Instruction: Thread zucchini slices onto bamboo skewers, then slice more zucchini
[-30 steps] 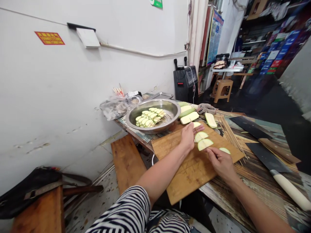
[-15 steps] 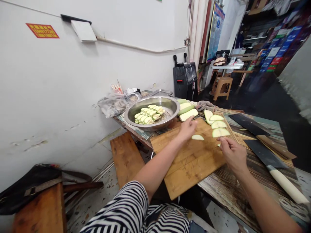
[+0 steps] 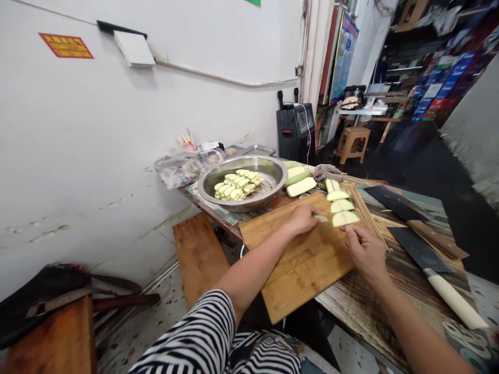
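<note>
My right hand is closed on the near end of a thin skewer. Several pale green zucchini slices are threaded along it in a row, over the far right side of the wooden cutting board. My left hand is over the board with its fingers pinched on a loose zucchini slice. Beyond the board lie peeled zucchini pieces. Bare skewers lie in a bundle to the right of the threaded slices.
A steel basin holds several finished zucchini skewers. Two cleavers, one dark-handled and one white-handled, lie on the table at right. A cloth sits behind the board. A wooden bench stands at left.
My left hand has come down and towards me from the zucchini pieces to the loose slice on the board. My right hand with the skewered slices has shifted slightly left.
</note>
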